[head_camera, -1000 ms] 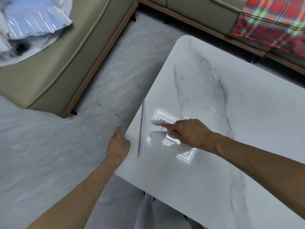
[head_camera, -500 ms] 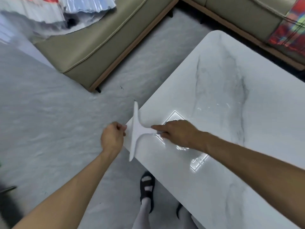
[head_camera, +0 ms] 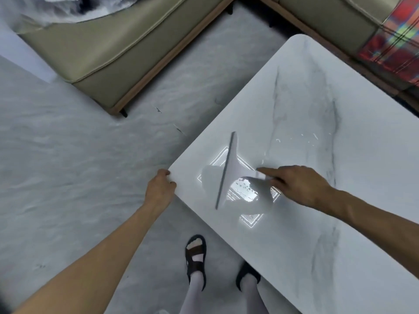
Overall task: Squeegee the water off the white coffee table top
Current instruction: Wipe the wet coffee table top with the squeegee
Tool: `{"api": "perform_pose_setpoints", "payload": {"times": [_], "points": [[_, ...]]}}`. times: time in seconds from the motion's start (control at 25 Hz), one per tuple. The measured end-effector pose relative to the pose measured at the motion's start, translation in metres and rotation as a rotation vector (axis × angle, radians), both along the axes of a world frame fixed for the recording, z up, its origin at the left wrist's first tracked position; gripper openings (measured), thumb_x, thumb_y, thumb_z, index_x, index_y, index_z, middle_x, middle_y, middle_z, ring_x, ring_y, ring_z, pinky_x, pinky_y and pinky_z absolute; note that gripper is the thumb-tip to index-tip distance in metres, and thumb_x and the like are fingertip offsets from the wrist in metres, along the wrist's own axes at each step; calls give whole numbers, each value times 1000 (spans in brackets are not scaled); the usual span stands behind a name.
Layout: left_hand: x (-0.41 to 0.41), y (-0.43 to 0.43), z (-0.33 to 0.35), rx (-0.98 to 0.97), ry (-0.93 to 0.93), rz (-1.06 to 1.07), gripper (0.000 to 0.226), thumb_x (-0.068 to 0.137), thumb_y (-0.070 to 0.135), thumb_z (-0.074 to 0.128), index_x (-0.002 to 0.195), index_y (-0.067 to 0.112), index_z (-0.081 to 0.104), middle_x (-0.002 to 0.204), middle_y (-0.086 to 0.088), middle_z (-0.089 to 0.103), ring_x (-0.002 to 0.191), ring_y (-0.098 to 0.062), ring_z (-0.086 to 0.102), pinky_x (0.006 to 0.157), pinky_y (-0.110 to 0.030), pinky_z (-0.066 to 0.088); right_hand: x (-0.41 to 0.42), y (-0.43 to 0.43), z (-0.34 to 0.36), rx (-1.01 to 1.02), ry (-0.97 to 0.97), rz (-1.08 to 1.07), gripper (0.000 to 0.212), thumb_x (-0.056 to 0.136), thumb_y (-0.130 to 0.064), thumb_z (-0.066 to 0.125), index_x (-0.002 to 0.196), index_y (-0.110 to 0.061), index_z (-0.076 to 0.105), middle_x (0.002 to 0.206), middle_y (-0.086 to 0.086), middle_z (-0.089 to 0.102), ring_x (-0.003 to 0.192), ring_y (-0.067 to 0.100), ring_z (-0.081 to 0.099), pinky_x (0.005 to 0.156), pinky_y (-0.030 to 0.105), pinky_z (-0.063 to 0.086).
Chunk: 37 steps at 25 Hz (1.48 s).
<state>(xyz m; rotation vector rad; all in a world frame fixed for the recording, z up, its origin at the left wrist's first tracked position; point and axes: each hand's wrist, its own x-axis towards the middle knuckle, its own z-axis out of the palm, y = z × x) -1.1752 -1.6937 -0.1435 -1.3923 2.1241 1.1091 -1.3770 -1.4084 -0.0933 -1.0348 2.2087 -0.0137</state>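
The white marble-veined coffee table top (head_camera: 317,223) fills the right half of the view. A white squeegee (head_camera: 231,168) with a long grey blade lies over it a little in from the left edge, lifted or tilted, throwing a shadow. My right hand (head_camera: 297,189) grips its handle, forefinger stretched along it. Water droplets (head_camera: 244,189) glisten in a bright ceiling-light reflection just right of the blade, and more (head_camera: 301,138) lie farther back. My left hand (head_camera: 159,189) curls over the table's left edge.
A beige sofa (head_camera: 127,53) with wooden base stands at the back left, another sofa (head_camera: 328,17) with a plaid blanket (head_camera: 396,41) at the back right. Grey marble floor lies between. My sandalled feet (head_camera: 196,257) stand by the table's near edge.
The squeegee has come back from the table's left edge, inward over the top. My left hand, beside the blade before, now holds the table edge. The camera has tilted.
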Motion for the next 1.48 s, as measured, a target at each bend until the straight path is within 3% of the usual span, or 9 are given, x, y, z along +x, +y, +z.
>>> {"api": "perform_pose_setpoints", "payload": {"times": [0.12,0.32,0.48,0.68,0.84,1.04,1.24,1.36,1.48], "points": [[11,-13,2,-103,22,20,19,93,17,52,105,6,62,107,-11,68,90,-28,61,76,-32,48,24,-32,5,-77,-33,29,42,99,-45,36,138,-59,33,109,-10,64,105,21,60,81,34,46],[32,-40,6,-223,-32,30,51,99,41,39,64,11,61,69,-11,67,64,-28,61,57,-28,41,92,-133,-31,-176,-123,176,42,101,-40,37,142,-50,37,115,-2,64,111,24,58,79,33,43],[35,-36,-2,-160,-30,52,28,97,22,42,85,11,65,78,-8,64,64,-24,56,56,-28,40,85,-114,-43,-165,-87,171,42,101,-39,38,140,-53,38,112,-4,64,107,24,59,73,29,35],[19,4,1,-183,59,-133,36,97,19,44,63,8,48,78,-11,52,70,-25,49,64,-31,35,33,-13,-25,-55,-41,-35,41,100,-46,36,138,-59,34,116,-11,65,108,21,59,78,31,42],[-4,31,0,-200,113,-295,21,94,15,52,78,3,54,96,-11,53,89,-26,53,80,-35,43,1,57,8,21,46,-196,38,99,-50,31,134,-63,36,119,-18,66,105,20,62,78,33,47],[-14,50,-4,-120,83,-128,2,92,10,47,91,9,48,97,-9,56,80,-24,53,67,-33,41,17,-8,-6,-168,-8,-158,39,99,-49,31,136,-59,36,114,-13,65,107,21,59,79,33,43],[-6,39,-3,-163,43,-54,28,88,6,46,116,10,46,97,-8,54,83,-28,52,69,-32,38,51,-75,-39,-191,-76,-65,40,102,-39,34,141,-47,40,117,-6,64,111,24,57,73,31,35],[-7,48,-7,-107,-18,-151,38,89,8,47,127,10,44,98,-9,57,81,-25,52,64,-30,39,41,-21,-37,-153,-39,-117,40,101,-42,34,140,-52,39,116,-6,66,107,27,60,74,33,39],[-12,64,-12,-43,-26,-265,33,89,9,49,122,9,48,119,-10,54,95,-25,54,71,-30,43,27,69,-20,-56,-29,-238,41,98,-49,31,138,-59,35,114,-13,68,104,22,62,79,32,46]]}}
